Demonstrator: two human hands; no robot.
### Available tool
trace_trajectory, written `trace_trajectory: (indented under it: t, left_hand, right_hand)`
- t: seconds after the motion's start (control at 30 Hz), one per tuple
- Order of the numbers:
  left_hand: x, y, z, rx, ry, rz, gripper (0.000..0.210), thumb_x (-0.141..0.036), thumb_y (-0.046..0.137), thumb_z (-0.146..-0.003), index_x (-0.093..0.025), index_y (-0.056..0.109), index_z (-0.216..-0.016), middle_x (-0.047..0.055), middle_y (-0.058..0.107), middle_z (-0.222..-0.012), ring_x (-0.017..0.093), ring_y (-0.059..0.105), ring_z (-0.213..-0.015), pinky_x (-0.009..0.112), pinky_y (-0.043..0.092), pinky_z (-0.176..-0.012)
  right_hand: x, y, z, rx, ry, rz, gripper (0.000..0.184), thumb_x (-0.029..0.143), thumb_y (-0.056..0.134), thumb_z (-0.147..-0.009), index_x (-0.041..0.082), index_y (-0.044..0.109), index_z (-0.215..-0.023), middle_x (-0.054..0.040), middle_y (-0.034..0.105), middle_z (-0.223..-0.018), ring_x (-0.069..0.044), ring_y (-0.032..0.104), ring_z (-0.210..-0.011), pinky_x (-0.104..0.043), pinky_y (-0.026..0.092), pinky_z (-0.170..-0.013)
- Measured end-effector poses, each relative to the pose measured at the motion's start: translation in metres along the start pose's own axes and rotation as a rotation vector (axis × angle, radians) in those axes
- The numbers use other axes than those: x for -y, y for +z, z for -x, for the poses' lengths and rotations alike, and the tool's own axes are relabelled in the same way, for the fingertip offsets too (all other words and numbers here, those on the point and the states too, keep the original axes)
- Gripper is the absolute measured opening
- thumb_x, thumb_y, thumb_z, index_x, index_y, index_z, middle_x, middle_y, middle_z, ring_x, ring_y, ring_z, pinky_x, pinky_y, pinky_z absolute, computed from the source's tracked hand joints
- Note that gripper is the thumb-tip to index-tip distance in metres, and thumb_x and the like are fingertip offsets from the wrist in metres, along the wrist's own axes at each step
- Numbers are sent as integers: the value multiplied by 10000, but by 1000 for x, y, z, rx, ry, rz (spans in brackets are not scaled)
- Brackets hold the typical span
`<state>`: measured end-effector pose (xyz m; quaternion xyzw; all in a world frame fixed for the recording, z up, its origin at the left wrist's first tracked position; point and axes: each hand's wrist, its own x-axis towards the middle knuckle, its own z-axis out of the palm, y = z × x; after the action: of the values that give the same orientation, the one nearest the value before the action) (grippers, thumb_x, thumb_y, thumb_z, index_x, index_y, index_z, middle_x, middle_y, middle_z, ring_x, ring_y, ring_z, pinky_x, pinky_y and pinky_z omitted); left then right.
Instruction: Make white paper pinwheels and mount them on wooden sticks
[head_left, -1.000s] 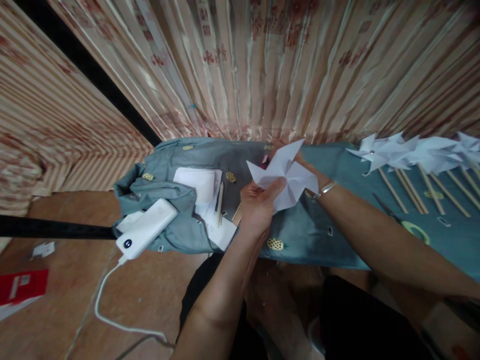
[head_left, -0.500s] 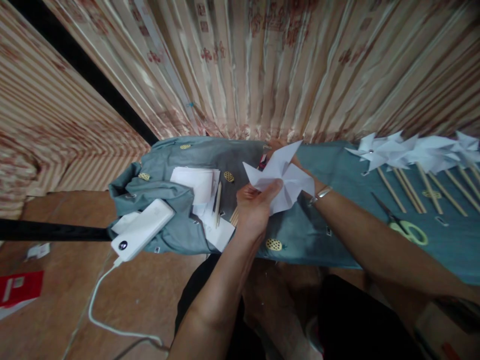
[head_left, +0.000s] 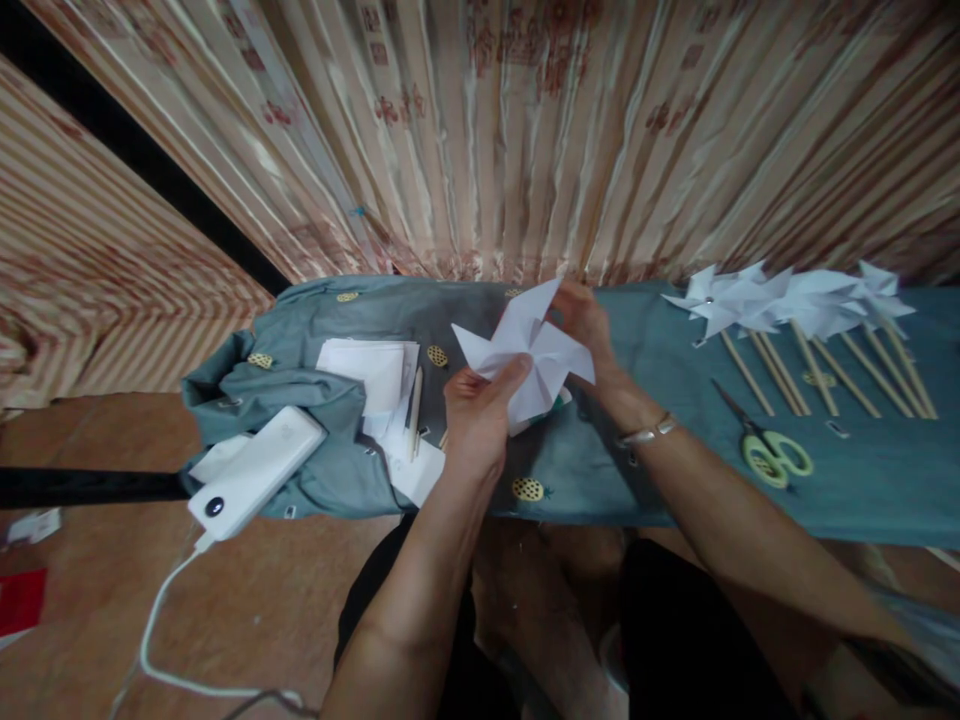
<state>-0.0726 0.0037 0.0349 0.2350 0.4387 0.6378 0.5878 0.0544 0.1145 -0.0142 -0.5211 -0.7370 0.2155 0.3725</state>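
A white paper pinwheel [head_left: 544,365] with folded blades is pinched at its middle by my left hand [head_left: 480,415], the thumb pressed on its centre. No stick shows on it. My right hand [head_left: 589,325], with a silver bracelet at the wrist, is just beyond the upper right blade. Its fingers are curled and partly hidden behind the paper; what they hold, if anything, cannot be made out. Below the pinwheel, a small item with some green on it [head_left: 561,398] lies mostly covered by the paper.
Finished pinwheels on sticks [head_left: 802,300] lie in a row at the right, with green-handled scissors [head_left: 776,458] in front. Left are stacked white paper [head_left: 364,370], a pale stick-like tool [head_left: 415,410] and a white power bank [head_left: 259,470] with a cable. A curtain [head_left: 465,150] hangs behind.
My right hand has come out from behind the pinwheel to its upper right side. My left hand keeps its pinch on the paper. The whole view has shifted slightly.
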Motion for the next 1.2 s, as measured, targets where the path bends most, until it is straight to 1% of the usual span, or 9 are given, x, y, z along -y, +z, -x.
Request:
trace_trajectory:
  t: [0.07, 0.13, 0.2, 0.33, 0.47, 0.77, 0.87, 1.0, 1.2]
  left_hand:
    - [0, 1, 0, 11, 19, 0, 197, -275, 801, -554, -172, 719, -701, 11, 717, -670, 155, 663, -643, 271, 513, -648]
    - [2, 2, 0, 26, 23, -1, 185, -265, 798, -561, -174, 723, -703, 16, 718, -670, 157, 663, -646, 269, 516, -636]
    - [5, 4, 0, 33, 16, -7, 164, -256, 794, -564, -177, 720, -688, 22, 716, -663, 162, 665, -653, 269, 519, -625]
    - [16, 12, 4, 57, -11, -17, 168, -248, 803, -551, -167, 713, -669, 27, 714, -674, 170, 673, -667, 279, 526, -643]
    - [28, 20, 8, 95, -53, -41, 187, -257, 811, -536, -168, 723, -676, 16, 714, -672, 146, 655, -610, 264, 514, -612]
    - [52, 35, 16, 110, -123, -122, 146, -230, 802, -537, -161, 728, -643, 17, 703, -626, 132, 613, -553, 235, 469, -550]
    - [58, 39, 20, 122, -150, -134, 173, -246, 816, -528, -155, 732, -651, 11, 702, -618, 127, 607, -538, 230, 463, -548]
    - [63, 42, 20, 115, -156, -146, 189, -243, 833, -505, -158, 733, -641, 7, 710, -627, 120, 606, -536, 222, 465, -550]
    - [65, 43, 15, 91, -157, -185, 251, -268, 851, -477, -149, 737, -667, 14, 722, -646, 136, 626, -557, 233, 488, -574]
  right_hand:
    - [1, -14, 24, -117, 135, -138, 167, 287, 573, -852, 157, 676, -830, -84, 701, -1001, -199, 633, -868, -343, 514, -780]
    - [1, -28, 53, -202, 316, -378, 166, 334, 619, -802, 183, 683, -780, -26, 697, -751, -151, 604, -641, -290, 496, -597]
    - [1, -38, 82, -232, 454, -589, 183, 385, 682, -738, 202, 677, -731, -8, 686, -690, -127, 583, -573, -254, 465, -522]
    - [-6, -52, 125, -222, 642, -788, 262, 439, 788, -617, 215, 683, -704, -23, 713, -744, -120, 598, -583, -248, 487, -519]
    - [-16, -62, 148, -244, 686, -810, 293, 442, 829, -562, 225, 692, -703, -24, 721, -762, -139, 627, -634, -290, 533, -609]
    - [-43, -87, 175, -245, 596, -591, 241, 414, 790, -620, 228, 699, -743, -21, 721, -746, -178, 651, -708, -364, 532, -752]
    - [-48, -91, 184, -205, 540, -349, 169, 377, 696, -727, 223, 684, -795, -33, 723, -790, -196, 661, -734, -378, 525, -774]
    - [-44, -90, 193, -163, 292, 134, 162, 251, 520, -863, 205, 665, -919, -88, 723, -959, -235, 667, -896, -394, 506, -861]
    - [-40, -85, 195, -92, 34, 444, 214, 123, 427, -901, 166, 629, -957, -131, 699, -940, -261, 630, -914, -400, 514, -846]
